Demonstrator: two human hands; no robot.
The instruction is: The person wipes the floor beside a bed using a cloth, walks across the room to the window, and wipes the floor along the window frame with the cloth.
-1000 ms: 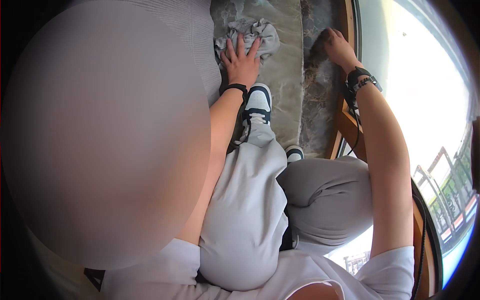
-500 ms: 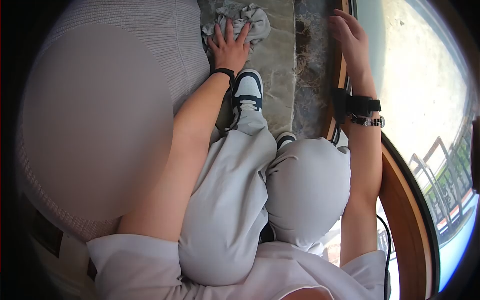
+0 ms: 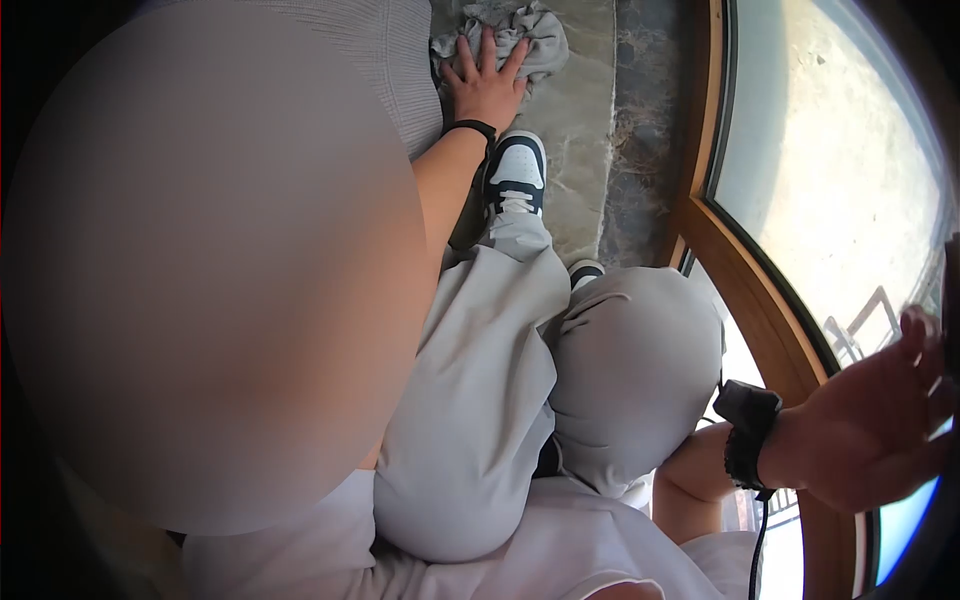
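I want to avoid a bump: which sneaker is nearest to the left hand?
The left sneaker, with white laces showing, is nearest the left hand; the right sneaker is farther, mostly hidden by the knee.

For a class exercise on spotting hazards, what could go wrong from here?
The bunched cloth could slide under the left hand resting on it. The cord hanging below the right wristband might snag on the wooden frame. The right hand, which overlaps that frame in view, might knock it if they are close.
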